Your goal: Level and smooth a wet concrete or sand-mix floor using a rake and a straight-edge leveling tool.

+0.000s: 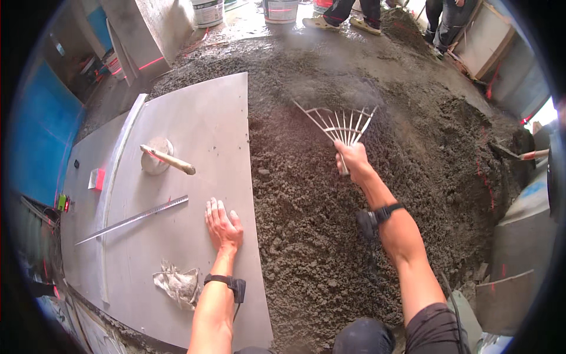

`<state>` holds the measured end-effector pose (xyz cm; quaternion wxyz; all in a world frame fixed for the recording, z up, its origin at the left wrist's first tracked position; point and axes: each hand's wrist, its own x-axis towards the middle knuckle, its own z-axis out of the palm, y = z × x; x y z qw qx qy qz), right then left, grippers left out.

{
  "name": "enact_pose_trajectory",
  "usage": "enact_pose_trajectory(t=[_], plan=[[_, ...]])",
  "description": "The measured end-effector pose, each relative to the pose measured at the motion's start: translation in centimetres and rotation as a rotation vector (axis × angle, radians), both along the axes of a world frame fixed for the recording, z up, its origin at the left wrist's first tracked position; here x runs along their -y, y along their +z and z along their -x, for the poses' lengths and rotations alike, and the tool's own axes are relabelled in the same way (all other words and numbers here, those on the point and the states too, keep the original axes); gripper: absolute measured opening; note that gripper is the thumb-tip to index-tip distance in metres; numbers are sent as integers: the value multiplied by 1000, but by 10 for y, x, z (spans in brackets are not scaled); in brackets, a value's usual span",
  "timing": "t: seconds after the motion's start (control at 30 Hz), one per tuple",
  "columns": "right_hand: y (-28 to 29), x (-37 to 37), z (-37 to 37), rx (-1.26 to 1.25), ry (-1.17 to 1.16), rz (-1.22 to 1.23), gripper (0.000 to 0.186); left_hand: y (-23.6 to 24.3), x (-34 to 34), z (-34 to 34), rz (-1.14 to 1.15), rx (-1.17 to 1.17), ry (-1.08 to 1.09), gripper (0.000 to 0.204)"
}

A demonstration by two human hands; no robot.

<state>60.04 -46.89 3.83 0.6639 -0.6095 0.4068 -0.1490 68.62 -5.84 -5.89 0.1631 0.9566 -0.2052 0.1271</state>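
Note:
My right hand point(352, 160) is closed round the short handle of a metal fan rake point(349, 121). The rake's spread tines point away from me over the damp, crumbly grey mortar point(306, 236). To the left, my left hand point(224, 226) lies flat with fingers extended on a large grey board point(218, 135). Left of that hand, a steel ruler point(138, 217) lies at a slant. Farther up the board is a pale round object with a stick-like handle point(168, 159), perhaps a mallet. A crumpled, stained cloth point(177, 286) lies beside my left forearm.
A long pale straightedge point(119, 156) lies along the board, with a pink-and-white box point(96, 179) and a small green device point(62, 202) beyond it. Buckets point(280, 10) and a person's legs point(348, 13) are at the far side. At right, a shovel point(519, 153) stands by heaped mortar.

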Motion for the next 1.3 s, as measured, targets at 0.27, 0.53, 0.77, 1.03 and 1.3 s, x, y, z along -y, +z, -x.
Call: enact_pose_trajectory(t=[0.27, 0.53, 0.77, 1.03, 1.3], plan=[[26, 149, -101, 2, -56, 59, 26, -15, 29, 9, 92, -9, -65, 58], [15, -77, 138, -238, 205, -42, 31, 1, 10, -5, 21, 0, -2, 58], [56, -119, 296, -307, 219, -14, 22, -1, 13, -4, 4, -21, -1, 59], [-23, -96, 148, -73, 70, -103, 24, 6, 19, 3, -9, -10, -1, 57], [13, 7, -19, -12, 54, 71, 39, -1, 15, 1, 13, 27, -6, 54]])
